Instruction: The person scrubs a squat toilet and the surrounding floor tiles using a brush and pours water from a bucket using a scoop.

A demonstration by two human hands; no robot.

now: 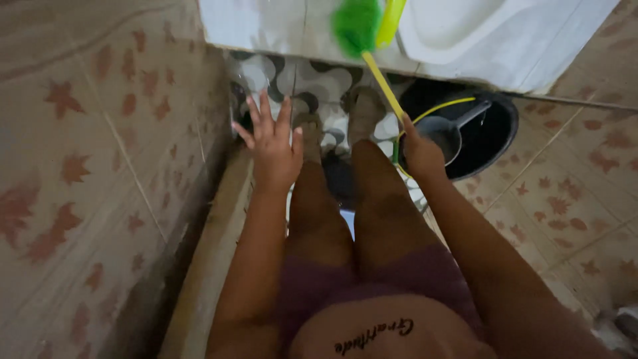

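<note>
Left hand [274, 147]: fingers spread wide, empty, held over the patterned floor [312, 80]. Right hand [420, 154]: grip closed on the yellow handle of the green brush [356, 25], bristles up at the white basin [478, 33]. I judge it light, stiff-handled, best held low. Black bucket [495, 136] beside.

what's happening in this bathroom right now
A person stands in a narrow tiled bathroom, seen from above. Their right hand grips the long yellow handle of a brush with a fluffy green head, and the head is up against the white ceramic fixture at the top of the view. Their left hand is open with fingers spread, held in the air beside the star-patterned wall tiles. A black round bucket with a grey plastic scoop inside sits by their right side.
</note>
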